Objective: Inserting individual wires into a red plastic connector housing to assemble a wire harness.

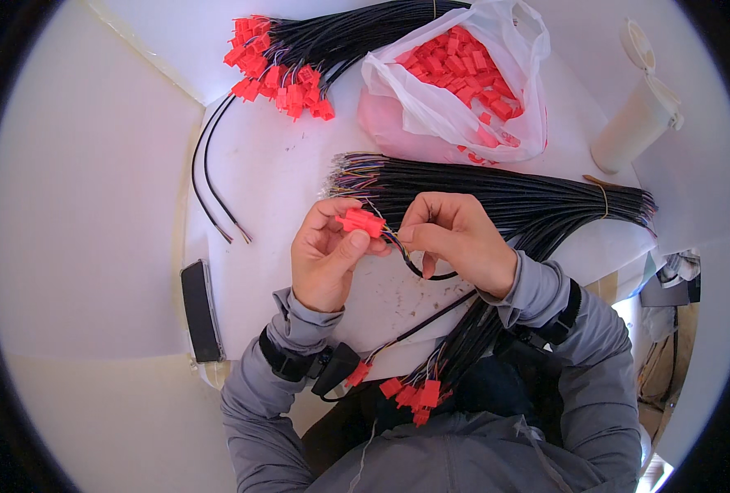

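Observation:
My left hand (322,261) is closed round a red plastic connector housing (360,222), thumb on its near side and fingers behind it. Thin coloured wires (391,238) run out of the housing's right end into a black cable (439,277) that curves below my right hand. With thumb and forefinger pressed together, my right hand (463,242) pinches at these thin wires just right of the housing; the exact wire is hard to make out. Behind both hands lies a thick bundle of black cables (480,185) with bare coloured wire ends at its left.
A white plastic bag (414,107) of red housings stands at the back. Left of it lie cables with red connectors (287,86). More connectored cables (418,394) hang at my lap. A cream canister (636,123) stands right; a dark flat device (203,312) sits at the left edge.

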`<state>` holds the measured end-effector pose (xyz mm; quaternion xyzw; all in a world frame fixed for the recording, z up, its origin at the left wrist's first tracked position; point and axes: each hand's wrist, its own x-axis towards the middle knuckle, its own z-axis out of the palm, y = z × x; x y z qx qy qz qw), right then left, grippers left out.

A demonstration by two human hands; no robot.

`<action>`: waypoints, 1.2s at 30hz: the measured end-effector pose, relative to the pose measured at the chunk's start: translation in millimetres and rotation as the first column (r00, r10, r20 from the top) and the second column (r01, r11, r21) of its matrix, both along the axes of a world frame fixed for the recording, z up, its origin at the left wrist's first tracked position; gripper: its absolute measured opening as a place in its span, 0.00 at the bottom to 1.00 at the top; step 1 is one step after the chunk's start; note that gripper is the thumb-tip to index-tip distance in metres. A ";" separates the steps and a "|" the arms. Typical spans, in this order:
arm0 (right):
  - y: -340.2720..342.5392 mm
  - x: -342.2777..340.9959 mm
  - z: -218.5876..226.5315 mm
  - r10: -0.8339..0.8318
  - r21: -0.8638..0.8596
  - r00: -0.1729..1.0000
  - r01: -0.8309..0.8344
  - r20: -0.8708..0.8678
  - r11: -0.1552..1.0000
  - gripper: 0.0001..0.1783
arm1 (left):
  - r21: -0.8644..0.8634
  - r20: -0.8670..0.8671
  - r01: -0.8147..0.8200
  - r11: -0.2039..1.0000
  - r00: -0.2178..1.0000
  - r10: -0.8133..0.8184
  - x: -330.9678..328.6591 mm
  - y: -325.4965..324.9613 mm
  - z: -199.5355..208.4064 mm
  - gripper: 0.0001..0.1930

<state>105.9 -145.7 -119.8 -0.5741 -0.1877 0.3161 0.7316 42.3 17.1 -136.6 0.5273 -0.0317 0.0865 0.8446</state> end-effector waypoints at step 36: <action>-3.0 -0.2 4.5 0.083 -0.036 0.996 -0.084 -0.031 0.996 0.09 | 0.214 0.191 -0.059 0.975 0.981 0.017 0.1 0.3 -0.4 0.15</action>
